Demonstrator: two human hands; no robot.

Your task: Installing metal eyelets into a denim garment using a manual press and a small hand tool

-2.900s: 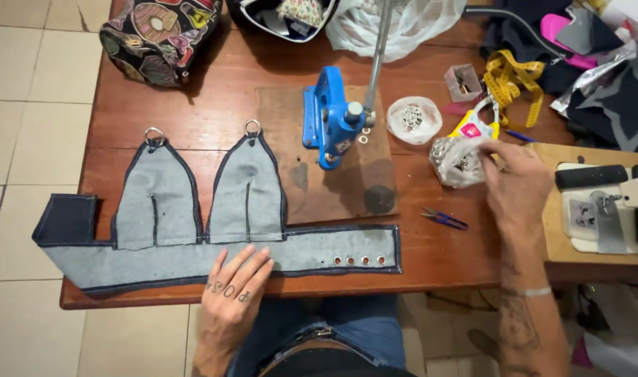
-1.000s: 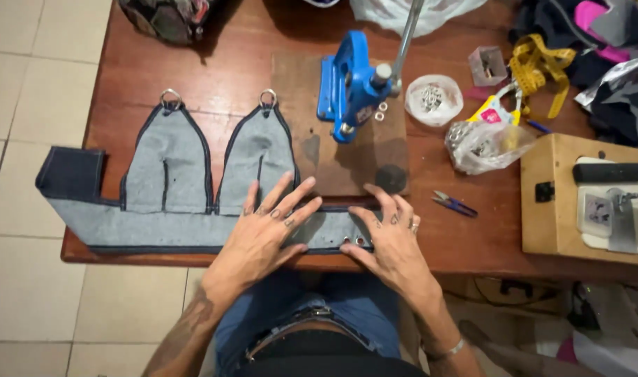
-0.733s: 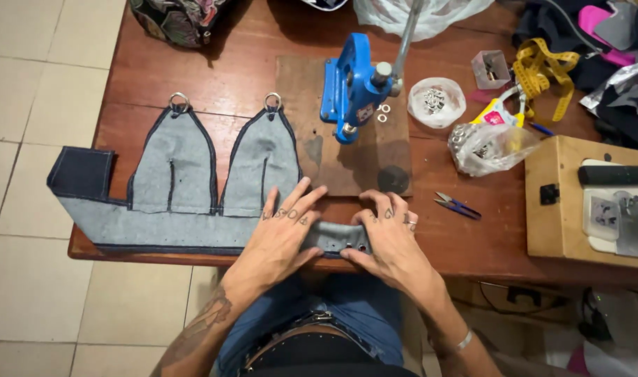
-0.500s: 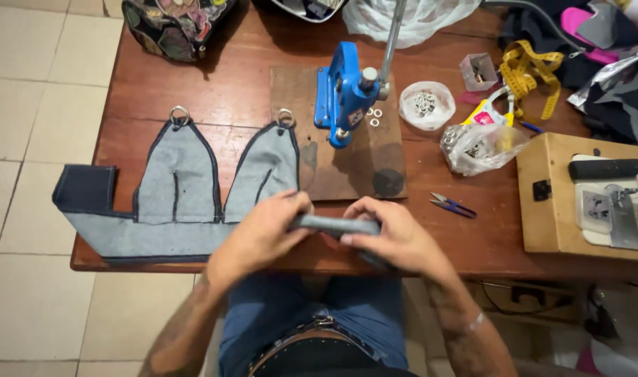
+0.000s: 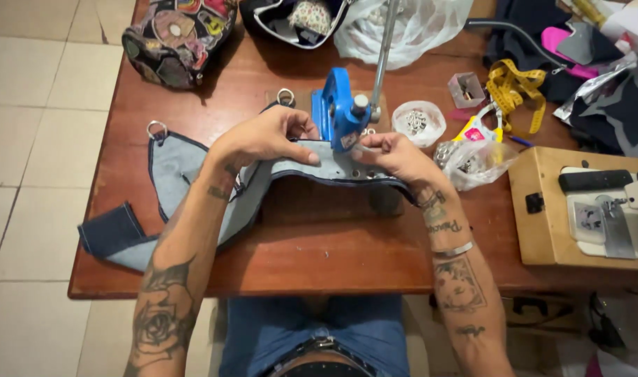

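A pale denim garment piece [image 5: 176,171] with dark edging and metal rings lies across the wooden table [image 5: 319,262]. My left hand [image 5: 263,137] and my right hand [image 5: 392,153] hold its strap end, which has a row of small holes, up against the blue hand press [image 5: 340,115]. The left hand pinches the strap from above, left of the press. Just right of the press base, the right hand's fingers grip the strap's end. The rest of the garment trails down to the left.
A small bowl of metal eyelets [image 5: 418,122] and a clear bag of hardware [image 5: 472,160] sit right of the press. A yellow tape measure [image 5: 518,91], a sewing machine on a wooden box [image 5: 598,209], a patterned bag [image 5: 176,38] and a plastic bag [image 5: 416,24] crowd the table's edges.
Both hands lifted the strap end off the table's front and carried it up to the blue press. The garment was dragged and bunched to the right.
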